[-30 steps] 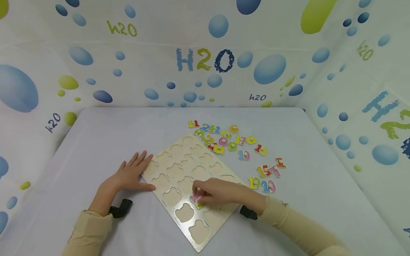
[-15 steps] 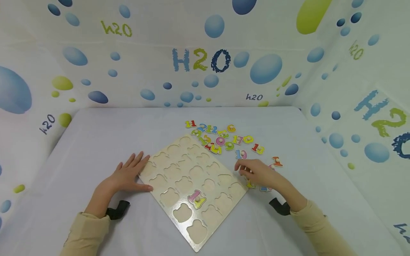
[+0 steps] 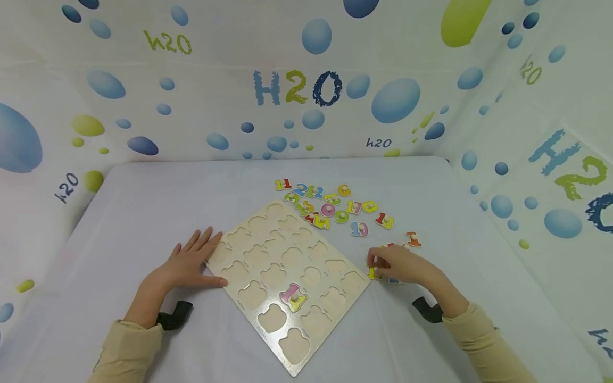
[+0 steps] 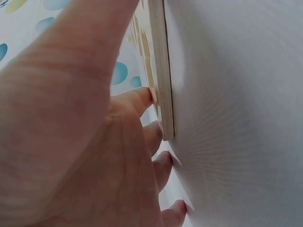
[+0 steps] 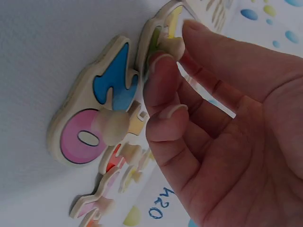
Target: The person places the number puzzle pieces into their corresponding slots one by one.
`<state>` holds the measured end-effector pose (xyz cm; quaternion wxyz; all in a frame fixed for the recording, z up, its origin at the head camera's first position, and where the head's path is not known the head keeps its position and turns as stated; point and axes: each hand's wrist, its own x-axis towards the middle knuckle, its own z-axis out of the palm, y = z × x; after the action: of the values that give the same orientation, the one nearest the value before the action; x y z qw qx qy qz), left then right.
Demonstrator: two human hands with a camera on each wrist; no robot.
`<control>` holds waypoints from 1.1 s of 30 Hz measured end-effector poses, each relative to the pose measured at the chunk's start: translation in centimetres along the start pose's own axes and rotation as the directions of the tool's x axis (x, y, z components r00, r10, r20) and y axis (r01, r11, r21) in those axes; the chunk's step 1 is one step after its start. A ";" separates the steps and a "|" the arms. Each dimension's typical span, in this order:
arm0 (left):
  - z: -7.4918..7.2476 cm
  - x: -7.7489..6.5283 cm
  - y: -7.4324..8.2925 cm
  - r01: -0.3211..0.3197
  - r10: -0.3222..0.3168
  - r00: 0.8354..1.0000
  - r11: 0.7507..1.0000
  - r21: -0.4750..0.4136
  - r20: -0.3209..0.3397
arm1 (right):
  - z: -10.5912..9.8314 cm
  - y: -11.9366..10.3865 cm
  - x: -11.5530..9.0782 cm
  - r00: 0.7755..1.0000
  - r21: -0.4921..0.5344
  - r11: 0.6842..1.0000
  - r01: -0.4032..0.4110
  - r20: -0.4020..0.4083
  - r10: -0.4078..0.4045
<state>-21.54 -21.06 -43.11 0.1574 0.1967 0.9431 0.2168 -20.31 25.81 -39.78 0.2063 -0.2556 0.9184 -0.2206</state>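
My left hand (image 3: 189, 263) rests with spread fingers at the left corner of a wooden number puzzle board (image 3: 293, 368), thumb and fingertips on its edge. A pink-and-yellow number 14 piece (image 3: 293, 298) lies on the board among bare recesses. Just off the board's right corner, my right hand (image 3: 399, 264) pinches the wooden knob (image 5: 173, 48) of the number 19 puzzle piece (image 5: 174, 21) between thumb and index finger. Beside it lies the blue-and-pink number 20 piece (image 5: 85, 137), partly hidden by the hand in the head view.
Several other knobbed number pieces lie beyond the board, among them a 10 (image 3: 359, 229), a 13 (image 3: 384, 220) and an 11 (image 3: 283, 184). An orange 1 (image 3: 413, 239) lies just past my right hand. A patterned cloth backdrop (image 3: 215, 106) stands around the table.
My right hand has let go of the 14 on the board, moved right and come down to the 19. The left hand stays at the board's corner.
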 end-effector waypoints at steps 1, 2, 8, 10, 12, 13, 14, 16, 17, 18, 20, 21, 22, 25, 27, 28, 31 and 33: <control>0.0 0.0 0.0 0.000 0.000 1.000 1.000 0.002 0.001 | 0.0 0.1 0.0 1.000 -0.005 1.000 0.002 0.004 -0.002; 0.0 0.0 -0.1 0.002 -0.002 1.000 1.000 0.001 0.003 | 0.1 0.1 0.0 1.000 -0.005 1.000 0.000 0.010 0.000; 0.0 0.1 0.0 -0.003 0.003 1.000 1.000 -0.011 0.003 | 0.1 0.3 0.1 1.000 0.008 1.000 0.012 0.022 -0.012; 0.0 0.0 0.0 -0.002 0.003 1.000 1.000 -0.013 0.004 | 0.0 0.4 0.1 1.000 0.010 1.000 0.020 0.020 -0.020; 0.0 0.0 0.1 -0.002 0.002 1.000 1.000 -0.014 0.005 | -0.2 0.3 0.1 1.000 0.028 1.000 0.007 0.011 -0.007; 0.0 0.0 0.1 -0.003 0.003 1.000 1.000 -0.013 0.004 | -0.3 0.3 0.1 1.000 0.041 0.999 0.000 0.004 0.000; 0.0 0.0 0.0 -0.002 0.002 1.000 1.000 -0.013 0.005 | -0.4 0.1 0.1 1.000 0.050 0.999 -0.004 -0.008 0.004; 0.1 0.1 -0.1 -0.002 0.002 1.000 1.000 -0.012 0.006 | -0.6 -0.3 0.3 0.999 0.057 0.998 0.011 -0.046 -0.008; 0.1 0.1 -0.1 -0.002 0.002 1.000 1.000 -0.010 0.006 | -0.6 -0.7 0.4 0.998 0.065 0.998 0.020 -0.063 -0.016; 0.1 0.1 -0.1 -0.003 0.003 1.000 1.000 -0.009 0.006 | -0.5 -1.1 0.6 0.996 0.065 0.997 0.036 -0.078 -0.031; 0.1 0.2 -0.3 -0.001 0.002 1.000 1.000 -0.007 0.008 | -0.2 -2.0 1.2 0.992 0.062 0.995 0.073 -0.106 -0.066; 0.1 0.2 -0.3 -0.003 0.003 1.000 1.000 -0.006 0.008 | 0.1 -2.6 1.4 0.990 0.064 0.994 0.091 -0.114 -0.083; 0.1 0.2 -0.3 -0.003 0.004 1.000 1.000 -0.005 0.009 | 0.4 -3.1 1.7 0.988 0.076 0.991 0.108 -0.116 -0.099; 0.0 0.1 -0.3 -0.004 0.004 1.000 1.000 -0.002 0.008 | 1.5 -5.2 2.7 0.983 0.104 0.982 0.156 -0.110 -0.144; 0.0 0.1 -0.3 -0.003 0.003 1.000 1.000 -0.002 0.006 | 2.3 -6.5 3.5 0.980 0.132 0.973 0.188 -0.088 -0.177; 0.0 0.1 -0.2 -0.001 0.001 1.000 1.000 -0.002 0.006 | 2.6 -7.2 3.8 0.978 0.149 0.968 0.204 -0.076 -0.195; 0.1 0.0 -0.2 0.002 -0.002 1.000 1.000 -0.003 0.003 | 3.8 -9.0 4.9 0.970 0.205 0.948 0.244 -0.037 -0.242; 0.1 -0.1 -0.2 0.002 -0.002 1.000 1.000 -0.004 0.002 | 4.5 -10.1 5.6 0.963 0.234 0.935 0.266 -0.018 -0.269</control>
<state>-21.49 -21.24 -43.26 0.1592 0.1955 0.9427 0.2184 -18.69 13.54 -39.82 0.2094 -0.3536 0.8412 -0.3514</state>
